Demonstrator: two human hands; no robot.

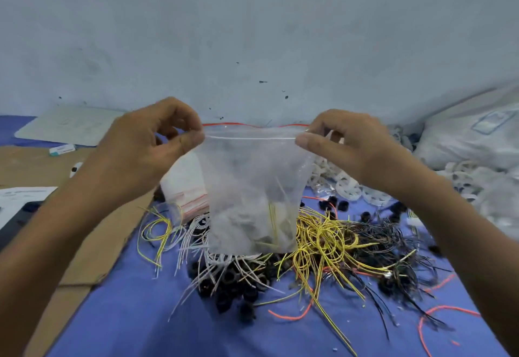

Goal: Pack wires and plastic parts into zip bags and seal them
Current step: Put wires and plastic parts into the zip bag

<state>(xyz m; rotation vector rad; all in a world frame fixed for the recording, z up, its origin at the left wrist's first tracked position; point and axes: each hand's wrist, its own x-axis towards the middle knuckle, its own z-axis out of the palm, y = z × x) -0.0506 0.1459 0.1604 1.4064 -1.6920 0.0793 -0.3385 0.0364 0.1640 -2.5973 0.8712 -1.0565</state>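
— Where is the zip bag (252, 177)?

— Held up in the air, upright, in the middle of the view, with its bottom hanging just above the heap on the blue sheet (126, 314).

— And the hands?

— The left hand (146, 143) pinches the bag's top left corner between thumb and forefinger. The right hand (354, 146) pinches the top right corner the same way. The top edge is stretched between them.

— Is it sealed?

— I cannot tell. The red lip waves a little above a straight pale zip line.

— Anything inside?

— Yes, at the bottom: a yellow wire and some pale pieces, too cloudy through the plastic to name.

— What lies under the bag?

— White wires (193, 238) below and to its left, black plastic parts (233, 286) directly beneath, and yellow wires (323, 238) below and to its right. Black wires (393, 238) are tangled beyond those, and an orange wire (292, 314) lies nearer the camera.

— And behind it?

— A stack of empty bags (185, 188) with red edges shows past its left side, and white plastic rings (345, 185) are piled past its right side. Cardboard (92, 233) lies well to its left, under the left forearm.
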